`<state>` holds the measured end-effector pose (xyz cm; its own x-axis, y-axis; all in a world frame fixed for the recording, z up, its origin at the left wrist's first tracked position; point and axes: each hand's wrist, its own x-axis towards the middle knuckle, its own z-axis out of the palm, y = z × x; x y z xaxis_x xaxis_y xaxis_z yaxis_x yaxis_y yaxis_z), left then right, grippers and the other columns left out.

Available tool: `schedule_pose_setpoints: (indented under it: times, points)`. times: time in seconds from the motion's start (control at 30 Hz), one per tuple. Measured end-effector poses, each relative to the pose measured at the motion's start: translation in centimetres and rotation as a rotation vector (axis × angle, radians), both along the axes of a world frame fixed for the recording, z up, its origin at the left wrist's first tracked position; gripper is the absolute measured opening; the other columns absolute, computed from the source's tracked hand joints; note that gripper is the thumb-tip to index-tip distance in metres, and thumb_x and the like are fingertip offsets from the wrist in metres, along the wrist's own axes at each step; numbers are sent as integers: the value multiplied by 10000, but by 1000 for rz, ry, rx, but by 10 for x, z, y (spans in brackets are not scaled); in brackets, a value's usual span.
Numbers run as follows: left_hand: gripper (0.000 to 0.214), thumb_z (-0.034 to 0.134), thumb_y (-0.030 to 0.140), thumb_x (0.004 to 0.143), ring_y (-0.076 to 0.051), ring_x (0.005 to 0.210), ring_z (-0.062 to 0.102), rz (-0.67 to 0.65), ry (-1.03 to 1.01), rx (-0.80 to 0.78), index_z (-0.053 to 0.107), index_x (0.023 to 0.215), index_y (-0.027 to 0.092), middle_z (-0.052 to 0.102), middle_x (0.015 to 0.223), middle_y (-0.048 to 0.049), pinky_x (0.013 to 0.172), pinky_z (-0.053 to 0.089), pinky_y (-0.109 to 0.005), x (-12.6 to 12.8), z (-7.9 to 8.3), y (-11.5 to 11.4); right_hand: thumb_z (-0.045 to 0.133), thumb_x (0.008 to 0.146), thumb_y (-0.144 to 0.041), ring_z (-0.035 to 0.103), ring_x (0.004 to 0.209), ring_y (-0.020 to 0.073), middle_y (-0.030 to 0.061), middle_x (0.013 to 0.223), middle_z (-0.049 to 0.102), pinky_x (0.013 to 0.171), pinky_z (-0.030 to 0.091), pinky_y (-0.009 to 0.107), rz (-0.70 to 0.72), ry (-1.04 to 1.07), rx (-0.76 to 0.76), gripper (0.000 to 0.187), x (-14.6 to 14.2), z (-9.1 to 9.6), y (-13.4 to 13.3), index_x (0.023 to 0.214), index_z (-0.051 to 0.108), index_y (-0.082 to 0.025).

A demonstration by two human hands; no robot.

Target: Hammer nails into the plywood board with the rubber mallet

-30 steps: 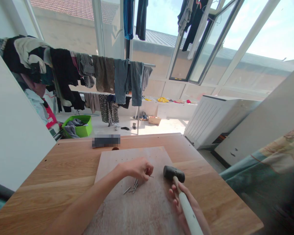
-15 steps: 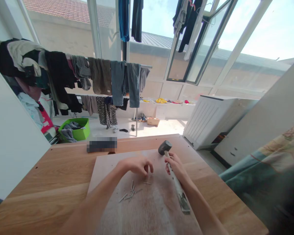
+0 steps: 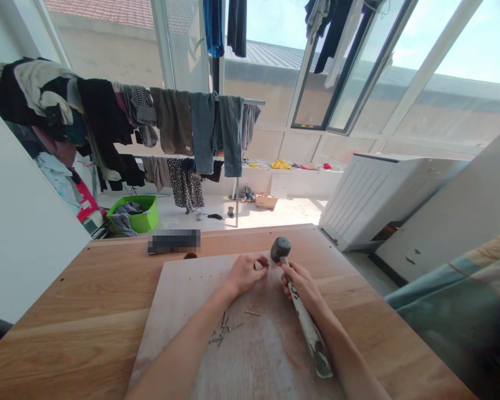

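Observation:
My right hand (image 3: 302,283) is wrapped round the pale, worn handle of a dark-headed mallet (image 3: 306,316). The mallet's head (image 3: 280,249) rises just above the far right part of a thin wooden board (image 3: 241,350). Beside that head, my left hand (image 3: 248,272) is closed in a pinch, thumb against forefinger, over the board's far edge. Whatever sits between those fingertips is too small to make out. Several loose nails (image 3: 223,330) lie in a small pile by my left forearm, which partly covers them. A single nail (image 3: 252,313) lies apart from them. Small dark dots run along the board's far side.
Under the board is a wooden table (image 3: 79,311). A blurred-out dark object (image 3: 174,241) lies at its far edge. Beyond stand a loaded clothes rack (image 3: 250,101), a green basket (image 3: 145,214) and a white ribbed cabinet (image 3: 350,194). A curtain (image 3: 462,289) hangs on the right.
My left hand has moved away from the loose nails, forward and right to the board's far edge, its fingers now pinched. My right hand still holds the mallet in nearly the same place.

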<state>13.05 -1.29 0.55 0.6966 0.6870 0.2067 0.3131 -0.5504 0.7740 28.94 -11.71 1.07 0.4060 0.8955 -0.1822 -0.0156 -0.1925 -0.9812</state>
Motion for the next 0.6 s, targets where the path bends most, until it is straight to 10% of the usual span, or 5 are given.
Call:
schedule_pose_setpoints:
  times: [0.6]
  points:
    - [137,649,175,827,-144,724,627,59,33,85,780,851,203,680,843,-21,724,483,-243,1,-5,-2,611,734,-525,432,277,107,-102,422,483,276,300,200,48,172,26,356,-6,14,-10,870,551,-202]
